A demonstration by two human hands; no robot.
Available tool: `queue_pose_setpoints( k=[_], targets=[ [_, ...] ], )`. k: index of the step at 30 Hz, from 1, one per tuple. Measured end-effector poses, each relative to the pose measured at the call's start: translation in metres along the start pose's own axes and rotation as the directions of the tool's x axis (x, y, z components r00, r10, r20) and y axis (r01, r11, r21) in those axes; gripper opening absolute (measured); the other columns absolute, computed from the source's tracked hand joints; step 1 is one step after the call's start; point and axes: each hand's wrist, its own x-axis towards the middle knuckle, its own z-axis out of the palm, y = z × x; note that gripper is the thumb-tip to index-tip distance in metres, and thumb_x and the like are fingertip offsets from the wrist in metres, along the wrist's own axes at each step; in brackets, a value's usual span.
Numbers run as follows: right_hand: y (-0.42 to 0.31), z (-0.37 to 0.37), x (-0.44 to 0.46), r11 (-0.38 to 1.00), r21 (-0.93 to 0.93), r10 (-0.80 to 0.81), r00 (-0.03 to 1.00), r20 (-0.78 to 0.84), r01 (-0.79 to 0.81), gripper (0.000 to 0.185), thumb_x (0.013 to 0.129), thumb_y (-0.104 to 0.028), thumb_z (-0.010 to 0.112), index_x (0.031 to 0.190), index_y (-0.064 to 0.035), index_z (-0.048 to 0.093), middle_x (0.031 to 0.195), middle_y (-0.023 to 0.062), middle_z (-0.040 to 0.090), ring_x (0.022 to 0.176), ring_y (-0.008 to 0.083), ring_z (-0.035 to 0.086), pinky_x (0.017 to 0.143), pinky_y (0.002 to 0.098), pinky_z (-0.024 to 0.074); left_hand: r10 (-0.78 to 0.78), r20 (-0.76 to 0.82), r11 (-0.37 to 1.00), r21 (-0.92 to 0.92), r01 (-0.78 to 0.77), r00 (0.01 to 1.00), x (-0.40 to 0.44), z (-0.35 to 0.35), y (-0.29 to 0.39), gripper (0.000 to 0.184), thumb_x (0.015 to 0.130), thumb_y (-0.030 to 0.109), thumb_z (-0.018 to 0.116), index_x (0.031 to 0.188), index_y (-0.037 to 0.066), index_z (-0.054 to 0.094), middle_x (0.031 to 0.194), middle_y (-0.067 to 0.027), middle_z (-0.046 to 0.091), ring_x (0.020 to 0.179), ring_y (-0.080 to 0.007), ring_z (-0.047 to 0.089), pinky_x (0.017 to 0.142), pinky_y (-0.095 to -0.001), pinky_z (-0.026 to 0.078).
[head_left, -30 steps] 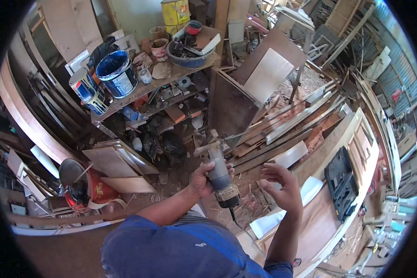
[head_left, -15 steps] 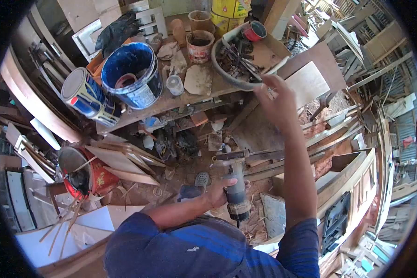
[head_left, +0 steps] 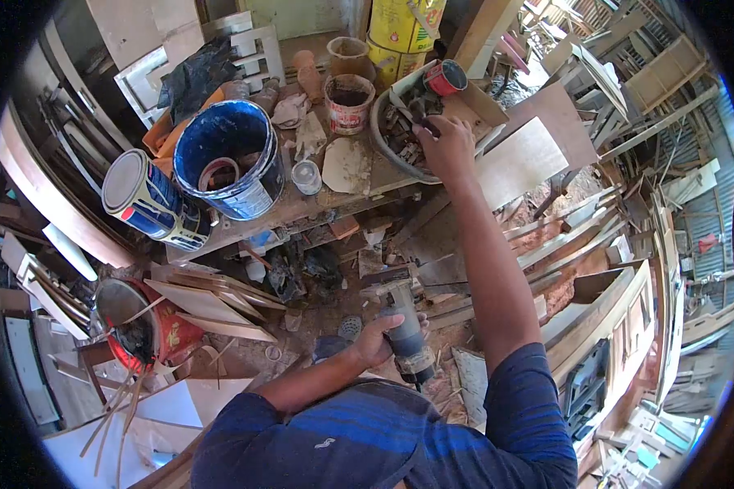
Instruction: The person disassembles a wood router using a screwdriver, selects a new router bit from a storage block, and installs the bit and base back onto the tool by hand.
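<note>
My left hand (head_left: 375,341) is wrapped round the dark cylindrical body of a trim router (head_left: 408,336), in front of my waist. The router's flat base points away from me, and its cord end is near my body. My right hand (head_left: 450,147) is over a round grey basin (head_left: 381,145) on the workbench. Its fingers are bent and closed at a dark piece among the metal bits and small tools (head_left: 408,114) in the basin. What exactly the fingertips grip is not clear. A small red tin (head_left: 446,78) stands in the basin beyond the hand.
The workbench (head_left: 302,208) also holds a blue paint bucket (head_left: 261,196), a paint can (head_left: 143,196), a plastic cup (head_left: 306,177) and a tub (head_left: 349,118). Below left stands a red bucket (head_left: 171,326) beside leaning boards (head_left: 212,306). Timber strips (head_left: 571,232) lie at right.
My right hand has moved left and down from the basin's right edge into its contents, and its fingers have closed. My left hand still holds the router, slightly shifted left.
</note>
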Motion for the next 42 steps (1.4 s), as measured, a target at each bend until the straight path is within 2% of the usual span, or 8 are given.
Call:
queue_pose_setpoints(
  k=[8,10,16,18,28,32,36,42],
  targets=[
    [-0.012,-0.103,-0.008,0.780,0.625,0.350,0.846,-0.402,-0.026,0.039,0.111,-0.038,0.060,0.117,-0.0018,0.075,0.097,0.0079,0.069,0.092,0.0198,0.066,0.087,0.0336,0.0515,-0.036,0.054,0.997,0.072,0.032,0.998,0.006,-0.006,-0.009,0.070,0.092,0.036,0.076,0.142,-0.007,0.055,0.140,-0.0222,0.065,0.129,-0.0349,0.065,0.117,-0.0496,0.049],
    [-0.022,-0.160,-0.035,0.339,0.941,0.442,0.880,-0.177,0.019,0.034,0.113,-0.033,0.058,0.120,-0.0026,0.070,0.094,0.0026,0.065,0.089,0.0152,0.063,0.084,0.0293,0.0496,-0.028,0.054,0.995,0.094,0.023,0.998,0.009,-0.001,-0.014,0.070,0.092,0.037,0.075,0.141,-0.008,0.056,0.139,-0.0230,0.066,0.129,-0.0345,0.065,0.117,-0.0494,0.049],
    [0.025,-0.208,-0.247,0.643,0.607,0.381,0.883,0.274,-0.466,0.043,0.095,-0.022,0.082,0.128,-0.0020,0.062,0.105,0.0018,0.067,0.095,0.0125,0.063,0.085,0.0294,0.0523,-0.071,0.024,0.991,0.116,0.067,0.997,0.016,0.009,-0.036,0.069,0.096,0.035,0.071,0.148,-0.006,0.053,0.143,-0.0206,0.064,0.133,-0.0316,0.063,0.120,-0.0456,0.046],
    [0.032,-0.188,-0.327,0.504,0.384,0.481,0.621,0.619,-0.773,0.058,0.086,-0.021,0.090,0.132,-0.0013,0.061,0.115,0.0056,0.069,0.103,0.0152,0.063,0.091,0.0316,0.0526,-0.075,0.006,0.992,0.106,0.074,0.997,0.018,0.016,-0.047,0.065,0.099,0.035,0.069,0.151,-0.001,0.054,0.143,-0.0139,0.065,0.131,-0.0261,0.063,0.117,-0.0436,0.047],
    [0.048,-0.166,-0.477,0.199,0.489,0.597,0.500,0.627,-0.849,0.071,0.070,-0.026,0.095,0.127,0.0006,0.064,0.112,0.0073,0.073,0.098,0.0181,0.069,0.092,0.0344,0.0549,-0.340,-0.141,0.746,0.562,0.358,0.930,0.052,-0.001,-0.120,0.049,0.106,0.031,0.064,0.146,0.003,0.057,0.136,-0.0128,0.068,0.122,-0.0245,0.068,0.108,-0.0431,0.053],
    [0.041,-0.185,-0.510,-0.070,0.563,0.702,0.360,0.615,-0.824,0.073,0.068,-0.025,0.097,0.128,0.0015,0.064,0.112,0.0090,0.073,0.101,0.0208,0.070,0.093,0.0366,0.0554,-0.351,-0.247,0.570,0.709,0.415,0.903,0.107,-0.040,-0.019,0.037,0.101,0.020,0.068,0.131,0.000,0.068,0.123,-0.0124,0.074,0.114,-0.0216,0.071,0.100,-0.0386,0.056],
    [0.032,-0.201,-0.546,-0.053,0.512,0.836,0.242,0.492,-0.857,0.077,0.067,-0.026,0.097,0.129,0.0027,0.061,0.112,0.0106,0.072,0.101,0.0224,0.069,0.093,0.0378,0.0553,0.691,-0.128,-0.416,0.733,0.537,0.711,0.143,-0.153,0.156,0.029,0.097,0.024,0.063,0.116,0.011,0.080,0.122,-0.0220,0.074,0.117,-0.0405,0.068,0.095,-0.0501,0.055],
    [0.024,-0.202,-0.582,-0.078,0.457,0.913,0.121,0.389,-0.886,0.079,0.065,-0.024,0.097,0.130,0.0005,0.061,0.112,0.0091,0.072,0.097,0.0221,0.069,0.091,0.0377,0.0564,0.887,-0.325,-0.167,0.436,0.885,0.328,0.171,-0.233,0.289,0.025,0.094,0.024,0.063,0.111,0.011,0.076,0.118,-0.0209,0.073,0.105,-0.0381,0.067,0.085,-0.0483,0.054]
  ],
)
